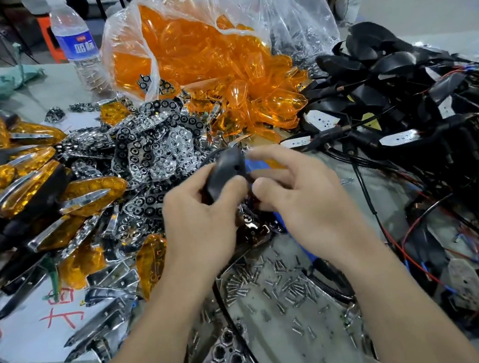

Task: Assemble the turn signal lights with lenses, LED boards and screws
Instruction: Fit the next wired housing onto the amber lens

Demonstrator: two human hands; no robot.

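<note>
1. The housing (225, 168) is looking like a light, stiff plastic shell, smooth enough to be slipping if it is held loosely.
2. Taking it by its long edges is seeming safest. That is leaving the small hole in its back uncovered and keeping fingers off anything seated inside.
3. The left hand (203, 217) is wrapping its fingers round the housing's left side, with the thumb lying across the lower face.
4. The right hand (306, 202) is curling in from the right, forefinger and thumb pinching the housing's right edge. Something blue (256, 165) is showing between them, too blurred to name.
5. The housing is sitting between the two hands with its back turned to the camera.
6. Loose screws (278, 284) are lying nearer the person, under the wrists. They are tiny and probably rolling easily, so picking them up singly is looking wise.
7. Lenses (196, 48) are spilling from a bag (122, 28) beyond the hands and are probably scratching easily.
8. Reflectors (147, 154) are piling up left of the hands, and wired housings (388, 81) are heaping well to the right.
</note>
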